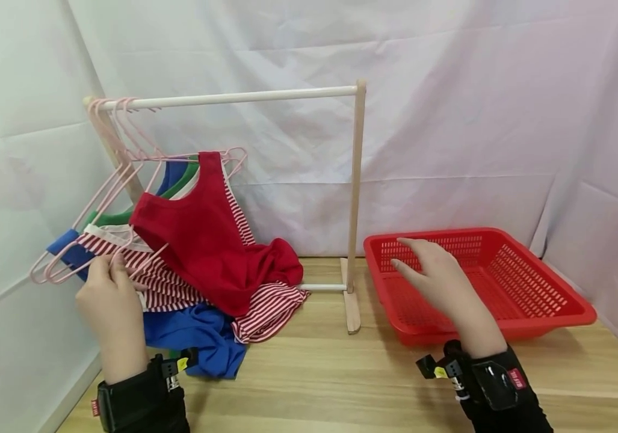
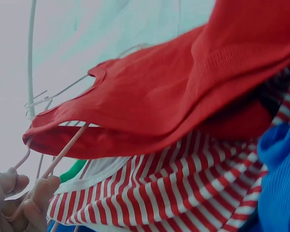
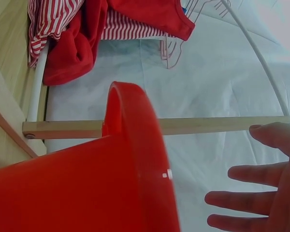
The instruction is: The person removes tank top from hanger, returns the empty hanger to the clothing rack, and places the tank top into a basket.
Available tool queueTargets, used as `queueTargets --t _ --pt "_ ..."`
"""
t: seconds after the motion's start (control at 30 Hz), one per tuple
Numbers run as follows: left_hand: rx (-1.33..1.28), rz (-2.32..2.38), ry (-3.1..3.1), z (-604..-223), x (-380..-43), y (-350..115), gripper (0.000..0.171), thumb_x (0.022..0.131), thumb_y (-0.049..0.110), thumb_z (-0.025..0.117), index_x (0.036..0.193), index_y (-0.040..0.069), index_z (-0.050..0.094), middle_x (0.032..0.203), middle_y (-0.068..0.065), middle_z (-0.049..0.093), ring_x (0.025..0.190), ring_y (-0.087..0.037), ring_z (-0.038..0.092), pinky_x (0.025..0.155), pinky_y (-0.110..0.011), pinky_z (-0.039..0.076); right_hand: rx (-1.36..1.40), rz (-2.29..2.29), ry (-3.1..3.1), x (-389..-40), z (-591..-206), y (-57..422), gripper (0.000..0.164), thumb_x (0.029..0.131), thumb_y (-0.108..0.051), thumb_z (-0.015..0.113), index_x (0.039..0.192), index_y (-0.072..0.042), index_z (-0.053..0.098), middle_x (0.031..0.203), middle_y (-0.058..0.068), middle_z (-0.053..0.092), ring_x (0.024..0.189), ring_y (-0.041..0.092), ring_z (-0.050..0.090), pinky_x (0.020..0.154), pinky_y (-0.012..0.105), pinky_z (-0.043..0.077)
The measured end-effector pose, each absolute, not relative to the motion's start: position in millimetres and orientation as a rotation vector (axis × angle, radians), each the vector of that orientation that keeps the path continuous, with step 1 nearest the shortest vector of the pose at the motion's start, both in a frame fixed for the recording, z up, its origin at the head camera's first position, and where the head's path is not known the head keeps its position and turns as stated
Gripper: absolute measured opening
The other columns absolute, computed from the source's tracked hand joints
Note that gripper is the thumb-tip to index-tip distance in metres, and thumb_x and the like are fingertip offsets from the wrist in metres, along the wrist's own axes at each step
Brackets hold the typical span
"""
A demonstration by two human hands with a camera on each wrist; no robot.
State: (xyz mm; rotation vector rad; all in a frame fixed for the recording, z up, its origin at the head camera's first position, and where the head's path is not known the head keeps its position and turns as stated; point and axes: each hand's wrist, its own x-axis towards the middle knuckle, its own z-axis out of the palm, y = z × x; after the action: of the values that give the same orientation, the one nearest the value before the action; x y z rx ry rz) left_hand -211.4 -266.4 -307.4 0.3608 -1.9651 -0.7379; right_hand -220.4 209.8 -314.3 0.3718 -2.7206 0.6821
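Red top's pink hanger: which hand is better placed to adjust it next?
Left, likely: the left hand pinches the pink hanger, while the right hand hovers empty by the red basket.

On the bench before you, clothes hang at the left end of the rack; right sits the basket.

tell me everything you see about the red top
The red top is plain, sleeveless and scoop-necked, in what looks like soft knit fabric. It hangs aslant on a pink hanger below the rail, its lower part bunched and folded, draped over a red-and-white striped top. The left hand grips the hanger, with no visible touch on the fabric.
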Motion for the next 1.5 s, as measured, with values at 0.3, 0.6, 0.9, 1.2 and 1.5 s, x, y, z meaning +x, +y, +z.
queueTargets --t 0.3,0.6,0.9,1.2,1.5 --pt "0.302 -0.873 -1.876 -308 -219 -257 0.042 0.105 0.033 0.040 0.102 -0.003 0.061 0.086 -0.017 0.068 0.047 0.018 0.038 0.049 -0.006 0.033 0.341 0.656 -2.748 -223 -317 212 0.059 0.097 -0.036 0.059 0.142 -0.002 0.045 0.138 0.021 0.050 0.128 0.043 0.042 0.104 0.061 0.030" --pt "0.211 -0.922 -1.780 -309 -225 -255 0.040 0.105 0.028 0.041 0.103 -0.007 0.060 0.076 0.005 0.063 0.048 0.017 0.043 0.047 -0.006 0.034 0.337 0.659 -2.761 -223 -318 209 0.059 0.097 -0.038 0.059 0.142 -0.002 0.045 0.138 0.020 0.050 0.128 0.041 0.042 0.106 0.060 0.028" --pt "0.153 -0.958 -1.738 -304 -223 -252 0.038 0.105 0.024 0.043 0.099 -0.009 0.060 0.076 0.025 0.053 0.047 0.013 0.046 0.046 -0.007 0.036 0.318 0.643 -2.772 -221 -317 209 0.059 0.097 -0.037 0.059 0.142 -0.002 0.045 0.139 0.020 0.049 0.130 0.041 0.041 0.106 0.060 0.027" --pt "0.149 -1.032 -1.685 -298 -218 -259 0.031 0.103 0.017 0.047 0.097 -0.010 0.062 0.076 0.021 0.055 0.047 0.011 0.048 0.049 -0.005 0.039 0.327 0.666 -2.751 -223 -315 204 0.059 0.097 -0.038 0.059 0.143 -0.004 0.045 0.140 0.017 0.049 0.131 0.039 0.041 0.107 0.059 0.026" --pt "0.189 -1.020 -1.693 -299 -217 -259 0.023 0.101 0.019 0.052 0.086 0.005 0.062 0.071 0.026 0.051 0.046 0.014 0.044 0.049 -0.003 0.036 0.308 0.734 -2.694 -219 -310 207 0.056 0.098 -0.038 0.057 0.143 -0.007 0.046 0.140 0.015 0.050 0.131 0.035 0.042 0.107 0.055 0.030"
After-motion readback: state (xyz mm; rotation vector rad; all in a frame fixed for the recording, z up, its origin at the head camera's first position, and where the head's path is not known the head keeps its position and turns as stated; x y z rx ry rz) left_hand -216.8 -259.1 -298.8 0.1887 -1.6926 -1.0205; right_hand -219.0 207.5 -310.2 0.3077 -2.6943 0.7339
